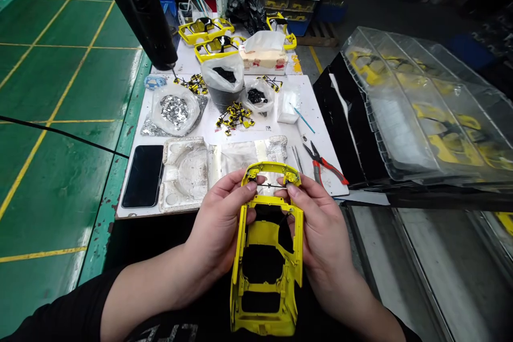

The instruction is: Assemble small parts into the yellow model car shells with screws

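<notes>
A yellow model car body shell is held upside down in front of me, nose pointing away, over my lap. My left hand grips its left side, fingers curled round the edge. My right hand grips the right side. Both thumbs and forefingers pinch the ends of a thin black wire-like part stretched across the shell's front opening.
On the white table: a black phone, white foam tray, bags of small black and silvery parts, yellow-black pieces, red-handled pliers, tweezers. More yellow shells at the back. Clear trays on the right.
</notes>
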